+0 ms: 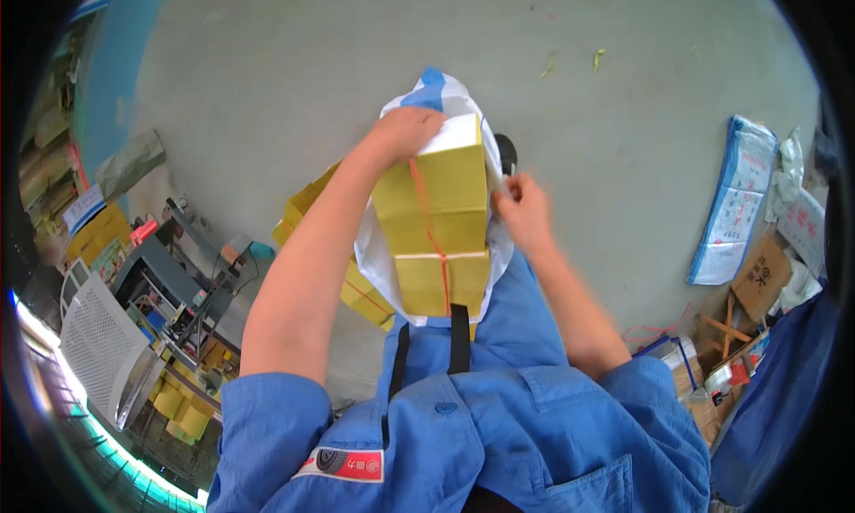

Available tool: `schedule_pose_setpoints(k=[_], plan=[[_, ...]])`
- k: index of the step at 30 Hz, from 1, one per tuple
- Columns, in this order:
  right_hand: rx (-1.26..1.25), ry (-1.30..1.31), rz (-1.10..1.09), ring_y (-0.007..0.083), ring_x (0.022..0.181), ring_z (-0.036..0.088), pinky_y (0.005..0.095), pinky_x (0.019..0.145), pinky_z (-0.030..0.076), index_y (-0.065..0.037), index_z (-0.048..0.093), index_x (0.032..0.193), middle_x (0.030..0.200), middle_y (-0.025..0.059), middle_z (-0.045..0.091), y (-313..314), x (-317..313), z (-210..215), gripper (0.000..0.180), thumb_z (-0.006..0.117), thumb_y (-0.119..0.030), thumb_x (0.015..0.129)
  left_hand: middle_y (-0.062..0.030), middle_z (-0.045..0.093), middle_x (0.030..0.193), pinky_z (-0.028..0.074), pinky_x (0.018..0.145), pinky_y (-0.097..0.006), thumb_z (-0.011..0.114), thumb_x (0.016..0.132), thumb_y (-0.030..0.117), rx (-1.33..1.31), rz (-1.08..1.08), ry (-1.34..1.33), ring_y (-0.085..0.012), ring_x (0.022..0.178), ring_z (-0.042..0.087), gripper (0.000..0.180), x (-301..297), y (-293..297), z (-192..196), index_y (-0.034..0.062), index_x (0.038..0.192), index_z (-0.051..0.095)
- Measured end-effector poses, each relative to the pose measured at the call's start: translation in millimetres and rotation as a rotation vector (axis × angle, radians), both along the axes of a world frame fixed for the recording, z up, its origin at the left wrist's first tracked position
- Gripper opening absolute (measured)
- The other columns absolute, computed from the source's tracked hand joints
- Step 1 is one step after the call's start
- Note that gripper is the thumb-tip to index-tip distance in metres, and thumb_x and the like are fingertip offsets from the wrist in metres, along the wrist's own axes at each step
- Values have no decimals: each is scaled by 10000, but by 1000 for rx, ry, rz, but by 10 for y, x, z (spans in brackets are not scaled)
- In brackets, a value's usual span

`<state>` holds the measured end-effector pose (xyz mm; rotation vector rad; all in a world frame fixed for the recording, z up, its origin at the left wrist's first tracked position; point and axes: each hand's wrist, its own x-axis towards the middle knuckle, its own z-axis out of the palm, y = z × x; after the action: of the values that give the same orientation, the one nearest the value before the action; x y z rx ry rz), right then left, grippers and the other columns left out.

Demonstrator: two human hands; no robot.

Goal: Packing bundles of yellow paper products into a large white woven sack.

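A tall bundle of yellow cardboard boxes (434,201) stands in front of me, tied with red strapping. White surfaces show at its far top end. Around it lies a white woven sack (378,256) with a blue patch at the far end. My left hand (410,134) reaches over the bundle's far left corner, its fingers curled at the sack's rim; the thumb is hidden. At the bundle's right side, my right hand (524,212) pinches the sack's edge between bent fingers. More yellow boxes (361,295) lie to the left, partly hidden behind my left forearm.
Left of me stands a dark grey machine (160,277) beside a perforated pale panel (102,344). At the right, a folded blue-and-white sack (735,201) lies on the floor near a brown carton (759,275). A dark shoe (506,154) shows beyond the bundle.
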<state>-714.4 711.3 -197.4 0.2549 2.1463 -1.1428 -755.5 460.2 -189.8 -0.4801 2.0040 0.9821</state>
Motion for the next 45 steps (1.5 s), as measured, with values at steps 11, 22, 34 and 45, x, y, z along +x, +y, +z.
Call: schedule_pose_setpoints(k=[11, 22, 34, 45], plan=[[123, 34, -280, 200, 641, 569, 341, 622, 468, 1, 599, 801, 693, 103, 606, -201, -402, -880, 148, 665, -108, 726, -120, 637, 1199, 441, 949, -394, 351, 932, 373, -64, -7, 41, -293, 1106, 582, 438, -11, 15, 24, 168, 1157, 666], [-304, -290, -399, 98, 687, 535, 282, 617, 442, -4, 561, 793, 733, 45, 593, -14, -36, 299, 168, 681, -122, 796, -116, 634, 1218, 440, 968, -386, 383, 930, 384, 45, -53, 85, -310, 1110, 587, 442, 159, -21, 168, 174, 1215, 648], [-1, -71, 55, 145, 664, 558, 328, 613, 463, -21, 614, 829, 721, 58, 618, -379, -702, -690, 170, 682, -168, 777, -132, 662, 1129, 464, 920, -405, 410, 912, 425, 40, -111, 53, -324, 1054, 600, 437, 11, 65, 312, 174, 1152, 674], [-102, 343, -92, 99, 567, 423, 281, 532, 385, -42, 519, 762, 596, 37, 458, -347, -427, 201, 156, 634, -93, 855, -124, 678, 1058, 472, 898, -426, 420, 895, 435, 1, -202, 91, -317, 1013, 605, 427, 58, 135, 392, 166, 1083, 693]])
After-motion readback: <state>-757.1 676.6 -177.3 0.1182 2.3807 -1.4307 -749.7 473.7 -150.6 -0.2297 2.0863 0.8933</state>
